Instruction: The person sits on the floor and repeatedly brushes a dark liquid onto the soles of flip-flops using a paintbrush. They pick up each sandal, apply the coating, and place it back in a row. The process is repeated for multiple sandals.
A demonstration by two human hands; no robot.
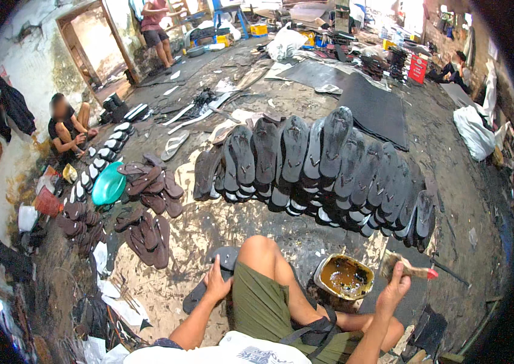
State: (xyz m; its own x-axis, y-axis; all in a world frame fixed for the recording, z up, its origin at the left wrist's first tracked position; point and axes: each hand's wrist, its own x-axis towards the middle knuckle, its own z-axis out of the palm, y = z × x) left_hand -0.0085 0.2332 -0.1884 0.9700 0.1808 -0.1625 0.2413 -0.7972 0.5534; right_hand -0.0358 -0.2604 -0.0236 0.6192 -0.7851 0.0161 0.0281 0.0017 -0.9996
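Left hand is laid on a dark strap sandal at about eleven o'clock, with the seated person taken as the centre of the dial and twelve set straight ahead; its fingers are slightly bent over the sole, and whether the sole is gripped or merely steadied cannot be told. Well apart from it, between ten and eleven, a co-worker is seen seated on the floor by the wall, and a line of black-and-white sandals is laid out just beside. Near the close end of that line a turquoise basin is placed, and at ten o'clock brown sandals are heaped in loose piles. From just before twelve round to about two, a curving bank of dark sandals is stood upright, sole against sole, with pale edges shown low down among them. Beyond it, towards one o'clock, a large dark sheet is spread flat on the floor. Close in, at about two, an open container is partly filled with brown liquid, its surface broken by dark patches. Between two and three, a red-tipped brush is held in the closed right hand, raised just beside the container's right rim.
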